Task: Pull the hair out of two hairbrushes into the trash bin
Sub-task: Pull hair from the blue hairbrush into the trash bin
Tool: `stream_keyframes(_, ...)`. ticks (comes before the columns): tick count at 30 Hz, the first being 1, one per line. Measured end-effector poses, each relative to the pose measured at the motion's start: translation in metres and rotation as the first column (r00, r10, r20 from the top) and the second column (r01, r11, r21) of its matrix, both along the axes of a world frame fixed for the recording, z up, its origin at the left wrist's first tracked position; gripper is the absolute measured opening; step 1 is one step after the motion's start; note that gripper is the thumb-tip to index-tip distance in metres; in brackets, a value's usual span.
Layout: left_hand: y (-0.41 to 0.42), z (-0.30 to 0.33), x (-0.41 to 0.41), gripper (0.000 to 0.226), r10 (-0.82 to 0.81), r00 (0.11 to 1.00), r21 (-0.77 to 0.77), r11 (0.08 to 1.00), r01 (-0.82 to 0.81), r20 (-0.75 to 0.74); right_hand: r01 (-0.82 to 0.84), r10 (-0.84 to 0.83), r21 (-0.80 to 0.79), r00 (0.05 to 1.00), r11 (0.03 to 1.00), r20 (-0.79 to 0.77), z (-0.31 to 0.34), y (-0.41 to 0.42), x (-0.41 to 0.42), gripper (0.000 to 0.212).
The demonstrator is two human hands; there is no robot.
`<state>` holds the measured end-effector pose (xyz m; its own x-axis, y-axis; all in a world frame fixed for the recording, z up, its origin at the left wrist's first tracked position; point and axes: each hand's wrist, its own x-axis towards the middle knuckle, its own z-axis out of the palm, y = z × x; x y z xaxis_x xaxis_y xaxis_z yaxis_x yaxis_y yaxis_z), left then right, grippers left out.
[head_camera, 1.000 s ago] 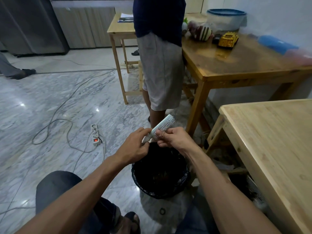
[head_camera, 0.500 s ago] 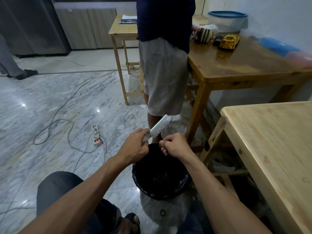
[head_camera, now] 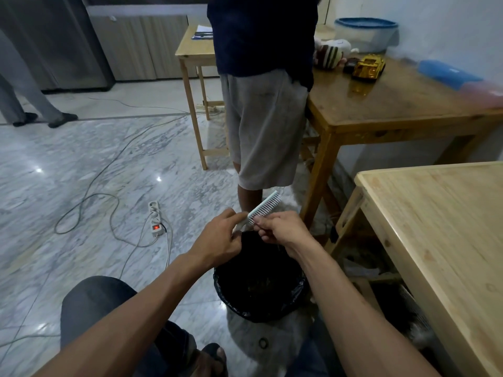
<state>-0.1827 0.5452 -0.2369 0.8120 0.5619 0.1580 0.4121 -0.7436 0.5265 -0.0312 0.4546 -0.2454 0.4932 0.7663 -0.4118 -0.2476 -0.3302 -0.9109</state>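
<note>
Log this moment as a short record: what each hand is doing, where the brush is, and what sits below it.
left hand: grips the hairbrush by its handle end
right hand: fingers pinch at the bristles near the handle
hairbrush: tilted up and away, above the bin's far edge
trash bin: black-lined, on the floor below the hands
hair in the pinch: too small to tell

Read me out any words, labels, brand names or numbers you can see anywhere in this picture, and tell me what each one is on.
There is no text that can be read.
Papers on the far small table: any print is too small and blurred to read.
Yellow toy truck: no markings can be made out.
Power strip on the floor: only a lit red switch, no legible label.
Hairbrush, trash bin: no lettering shows.
</note>
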Motion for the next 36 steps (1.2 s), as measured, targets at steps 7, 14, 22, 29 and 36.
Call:
stream_keyframes(7,-0.002,0.006,0.002,0.054,-0.032,0.998,0.044,0.998,0.034,-0.05,0.073,-0.042,-0.162,0.982,0.984,0.185,0.003,-0.002,0.0,0.026)
stream_keyframes(14,0.011,0.003,-0.009,0.035,0.156,0.988,0.041,0.987,-0.156,-0.006,0.1,-0.036,-0.285,0.974,0.953,0.223,0.005,-0.023,0.006,0.018)
stream_keyframes(22,0.008,0.011,-0.004,0.042,0.188,0.978,-0.021,0.982,-0.187,0.095,0.15,0.069,-0.457,0.901,0.877,0.429,-0.007,-0.02,0.007,0.025)
stream_keyframes(29,0.008,0.013,0.001,0.026,0.158,0.983,-0.023,0.987,-0.156,0.089,-0.079,0.129,-0.227,0.969,0.971,0.211,0.001,-0.008,0.01,0.063)
stream_keyframes(36,0.006,0.009,-0.004,0.02,0.049,0.999,0.058,0.997,-0.049,0.002,0.293,-0.297,0.135,0.955,0.947,0.016,0.012,-0.003,0.015,0.034)
